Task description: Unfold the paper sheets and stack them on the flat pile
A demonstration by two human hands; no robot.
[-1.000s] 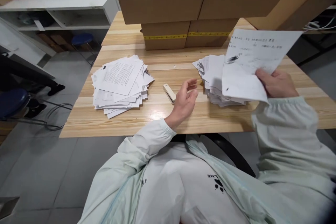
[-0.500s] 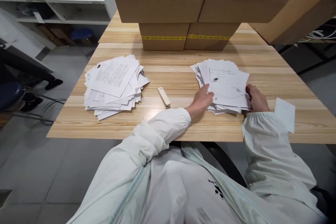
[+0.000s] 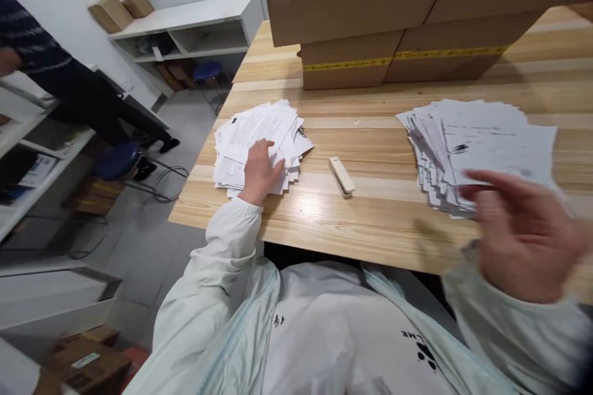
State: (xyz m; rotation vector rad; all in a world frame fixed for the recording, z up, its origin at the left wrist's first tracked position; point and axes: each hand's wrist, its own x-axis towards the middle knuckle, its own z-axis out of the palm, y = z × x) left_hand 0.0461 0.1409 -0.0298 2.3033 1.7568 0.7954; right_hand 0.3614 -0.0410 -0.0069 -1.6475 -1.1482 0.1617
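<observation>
My left hand rests on the left stack of printed papers, fingers apart, holding nothing. This stack is fanned out unevenly. Raised in front of the right stack of papers is my right hand. It is blurred, its fingers are loosely parted and nothing shows in it. The right stack's top sheet carries dark smudges and faint lines of text. Between the two stacks lies a cream stapler, apart from both hands.
Large cardboard boxes stand stacked at the back of the wooden table. Beyond the left edge are blue stools, cables on the floor, a white shelf unit and another person in dark trousers.
My left hand has left the right stack and moved to the left one. My right hand has lifted off the right stack's edge. The view has turned left, bringing another person's body into sight.
</observation>
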